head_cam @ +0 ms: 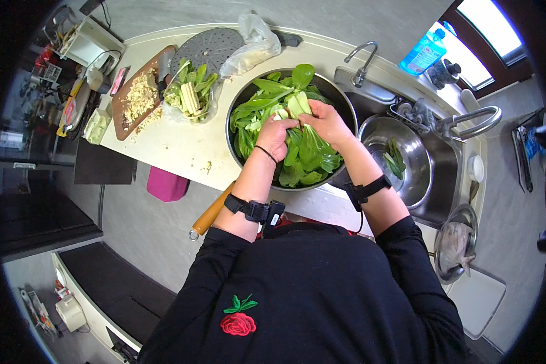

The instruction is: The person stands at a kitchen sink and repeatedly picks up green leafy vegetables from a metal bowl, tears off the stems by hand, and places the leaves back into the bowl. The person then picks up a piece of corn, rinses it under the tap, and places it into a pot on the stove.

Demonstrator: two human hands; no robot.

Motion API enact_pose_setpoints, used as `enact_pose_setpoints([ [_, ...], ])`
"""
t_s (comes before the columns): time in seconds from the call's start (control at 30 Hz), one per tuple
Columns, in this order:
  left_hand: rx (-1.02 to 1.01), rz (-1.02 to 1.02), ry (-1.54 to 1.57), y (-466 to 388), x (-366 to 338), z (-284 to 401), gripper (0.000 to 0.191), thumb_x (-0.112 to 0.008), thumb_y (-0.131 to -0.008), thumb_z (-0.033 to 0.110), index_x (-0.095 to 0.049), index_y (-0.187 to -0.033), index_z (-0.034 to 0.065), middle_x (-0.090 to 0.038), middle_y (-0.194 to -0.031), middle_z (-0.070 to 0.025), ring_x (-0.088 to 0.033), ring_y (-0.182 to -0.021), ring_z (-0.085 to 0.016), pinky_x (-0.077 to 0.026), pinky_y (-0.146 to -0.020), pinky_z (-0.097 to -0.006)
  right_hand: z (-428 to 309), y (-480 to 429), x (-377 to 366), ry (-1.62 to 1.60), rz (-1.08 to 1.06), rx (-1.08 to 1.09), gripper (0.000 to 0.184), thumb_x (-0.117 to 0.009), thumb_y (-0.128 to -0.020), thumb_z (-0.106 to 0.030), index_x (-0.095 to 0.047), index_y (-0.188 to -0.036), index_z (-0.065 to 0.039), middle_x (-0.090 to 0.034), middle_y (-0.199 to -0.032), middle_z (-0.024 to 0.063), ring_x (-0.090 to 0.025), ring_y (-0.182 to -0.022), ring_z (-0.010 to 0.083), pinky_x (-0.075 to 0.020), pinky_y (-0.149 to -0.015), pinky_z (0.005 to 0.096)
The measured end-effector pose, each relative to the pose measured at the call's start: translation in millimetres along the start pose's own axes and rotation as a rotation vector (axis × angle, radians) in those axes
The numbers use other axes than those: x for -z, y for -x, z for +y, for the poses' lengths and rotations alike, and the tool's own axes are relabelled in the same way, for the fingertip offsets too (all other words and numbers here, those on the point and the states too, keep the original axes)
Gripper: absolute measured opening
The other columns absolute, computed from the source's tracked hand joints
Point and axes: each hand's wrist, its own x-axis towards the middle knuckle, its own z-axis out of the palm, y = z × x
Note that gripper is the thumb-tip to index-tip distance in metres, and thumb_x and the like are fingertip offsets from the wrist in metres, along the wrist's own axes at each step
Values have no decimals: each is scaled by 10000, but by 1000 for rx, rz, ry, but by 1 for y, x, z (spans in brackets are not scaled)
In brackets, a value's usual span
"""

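Observation:
A wok [228, 132] with a wooden handle [214, 209] is heaped with leafy greens [259, 104]. Above the heap my left hand [275, 136] and my right hand [325, 123] come close together, both gripping a green stalk [299, 103]. To the right, a steel bowl [418, 186] sits in the sink, holding a few loose leaves [394, 158]. Left of the wok lies a plastic bag [204, 116] with leaf scraps and a pale, ribbed stump [190, 98]. How the fingers meet under the stalk is partly hidden.
A brown cutting board [118, 109] carries chopped pale pieces and a cleaver [165, 66]. Behind stand a round perforated plate [209, 45] and a clear bag [255, 45]. Faucets [360, 75] rise by the sink [446, 182]. A fish [455, 243] lies in a metal dish at right.

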Motion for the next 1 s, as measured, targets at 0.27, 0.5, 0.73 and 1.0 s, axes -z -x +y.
enact_pose_setpoints([
  [0.27, -144, 271, 211, -18, -9, 28, 169, -529, -913, 127, -534, -1047, 23, -639, -904, -135, -622, -788, -264, -523, -714, -393, 8, 19, -25, 697, 147, 32, 221, -523, -901, -185, -550, -924, 33, -632, -815, 210, -618, -778, 342, -473, -708, 415],
  [0.5, -170, 333, 267, -19, -3, 41, 186, -532, -917, 153, -534, -1065, 41, -635, -940, -120, -607, -837, -269, -511, -757, -440, 1, 44, -3, 223, 51, -199, 269, -593, -878, -205, -561, -953, 52, -628, -722, 83, -608, -579, 146, -494, -546, 260],
  [0.73, -215, 340, 198, -16, -19, 29, 217, -550, -905, 140, -517, -1091, 33, -632, -979, -148, -608, -883, -276, -500, -802, -450, 3, 23, 5, 339, 78, -97, 276, -693, -788, -198, -630, -903, 44, -658, -762, 87, -610, -669, 156, -488, -650, 285],
  [1.0, -316, 299, 212, -20, -32, 37, 194, -611, -867, 112, -534, -1035, 53, -630, -916, -92, -602, -830, -227, -500, -777, -391, -19, 48, 32, 661, 122, -59, 525, -721, -750, -165, -490, -1181, 28, -600, -1067, 173, -581, -986, 254, -470, -841, 340],
])
